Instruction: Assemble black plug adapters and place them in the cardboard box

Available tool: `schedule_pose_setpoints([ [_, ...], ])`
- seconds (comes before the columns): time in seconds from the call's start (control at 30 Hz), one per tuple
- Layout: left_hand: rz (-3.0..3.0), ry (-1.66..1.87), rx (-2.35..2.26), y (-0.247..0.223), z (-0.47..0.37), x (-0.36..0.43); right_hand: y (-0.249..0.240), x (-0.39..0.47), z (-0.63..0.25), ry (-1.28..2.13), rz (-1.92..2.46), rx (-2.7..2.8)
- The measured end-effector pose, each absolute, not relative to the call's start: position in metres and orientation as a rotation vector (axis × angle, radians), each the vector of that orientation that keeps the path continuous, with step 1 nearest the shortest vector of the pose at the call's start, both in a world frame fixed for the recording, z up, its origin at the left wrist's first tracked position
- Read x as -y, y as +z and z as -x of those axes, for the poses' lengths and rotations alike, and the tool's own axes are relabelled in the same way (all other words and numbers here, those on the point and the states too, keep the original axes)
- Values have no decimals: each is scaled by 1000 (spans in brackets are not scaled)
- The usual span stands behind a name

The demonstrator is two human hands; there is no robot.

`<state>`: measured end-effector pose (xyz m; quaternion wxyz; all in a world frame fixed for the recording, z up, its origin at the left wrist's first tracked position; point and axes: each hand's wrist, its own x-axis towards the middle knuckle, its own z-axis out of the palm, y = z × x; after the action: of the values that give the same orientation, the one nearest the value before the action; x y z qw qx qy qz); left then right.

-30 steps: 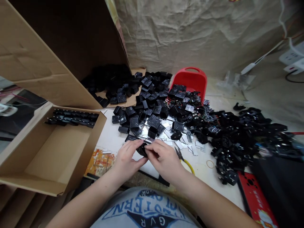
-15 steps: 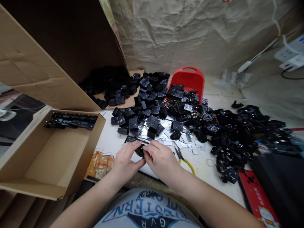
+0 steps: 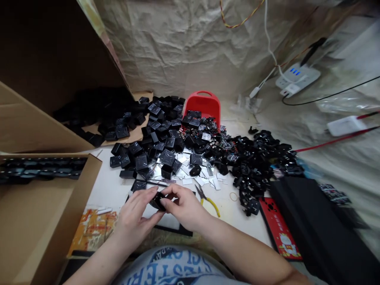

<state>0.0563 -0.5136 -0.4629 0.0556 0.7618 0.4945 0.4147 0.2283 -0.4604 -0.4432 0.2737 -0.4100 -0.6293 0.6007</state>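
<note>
Both hands meet over the table's near edge around a small black plastic part (image 3: 157,201). My left hand (image 3: 135,213) pinches its left side between thumb and fingers. My right hand (image 3: 182,206) grips the right side, with the thumb laid across the part. Fingers cover much of it, so its exact kind is hard to make out. Just beyond the hands lie black plastic housings (image 3: 168,157) in a heap, with flat silvery metal plates (image 3: 187,181) scattered among them. Pliers with yellow handles (image 3: 211,205) rest to the right of my right hand.
At left stands a cardboard box (image 3: 68,213) with rows of black parts. A red scoop (image 3: 204,103) sits at the back beside small circuit boards (image 3: 208,128). More black parts (image 3: 255,158) are piled right, near a red box (image 3: 279,229) and a power strip (image 3: 298,77).
The view has turned to the right, so the table's contents appear farther left. Both hands still hold the black part, which shows more now between the fingers.
</note>
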Motion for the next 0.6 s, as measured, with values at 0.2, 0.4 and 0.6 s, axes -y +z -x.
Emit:
schedule_pose_setpoints([
  [0.2,-2280,1211,-1550,-459,-67,504,-444,456,-235,1340,1126,1911],
  [0.4,-1639,925,-1691,-460,-62,502,-427,358,-307,661,1500,1876],
  [0.6,-1537,973,-1487,-459,-74,507,-438,261,-347,428,2028,2028],
])
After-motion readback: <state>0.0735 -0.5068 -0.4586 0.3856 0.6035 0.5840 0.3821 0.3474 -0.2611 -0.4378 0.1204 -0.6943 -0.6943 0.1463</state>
